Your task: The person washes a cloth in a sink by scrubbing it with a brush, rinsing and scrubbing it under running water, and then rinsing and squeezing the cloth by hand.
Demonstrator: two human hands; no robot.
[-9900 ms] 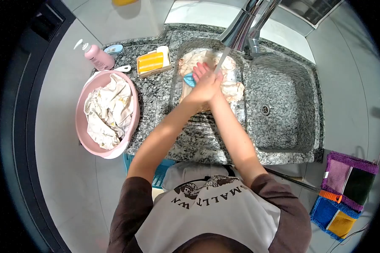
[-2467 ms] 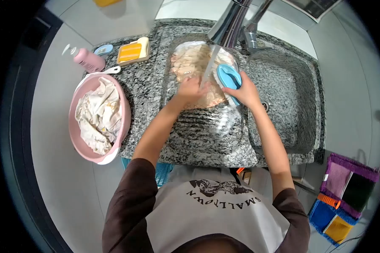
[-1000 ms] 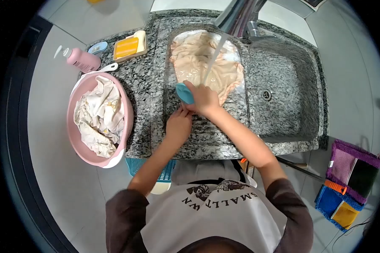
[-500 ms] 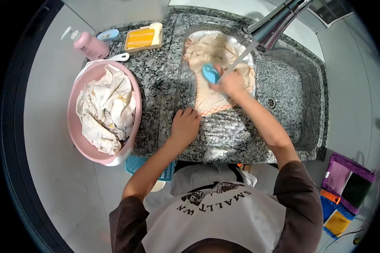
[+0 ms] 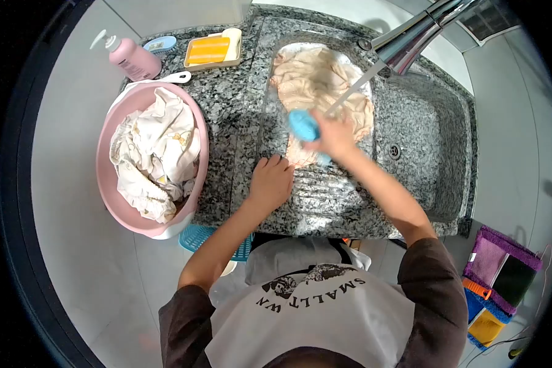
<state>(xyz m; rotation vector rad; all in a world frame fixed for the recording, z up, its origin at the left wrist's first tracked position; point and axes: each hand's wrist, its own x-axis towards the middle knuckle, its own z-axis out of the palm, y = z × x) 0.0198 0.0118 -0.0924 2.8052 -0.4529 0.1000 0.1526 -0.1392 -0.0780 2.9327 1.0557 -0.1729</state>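
Observation:
A wet peach-coloured cloth [image 5: 316, 76] with an orange stitched edge lies bunched in the stone sink, spread over its ribbed washboard slope. My right hand [image 5: 336, 136] grips a light-blue scrubbing brush [image 5: 303, 125] over the middle of the cloth; the brush is a little blurred by motion. Running water falls from the chrome tap [image 5: 405, 46] beside that hand. At the near left corner of the cloth, my left hand [image 5: 272, 183] is closed on its edge, with the fingertips partly hidden.
To the left stands a pink basin [image 5: 102, 156] holding white clothes [image 5: 156, 138]. Behind it are a pink pump bottle [image 5: 135, 60], another blue brush [image 5: 161, 44] and a soap tray [image 5: 233, 62] with yellow and white bars. The sink's deeper bowl [image 5: 420, 110] has a drain [image 5: 394, 151].
My right hand has brought the brush down the cloth towards me, and the cloth's lower part has bunched up. My left hand stays at the corner. The view has shifted slightly.

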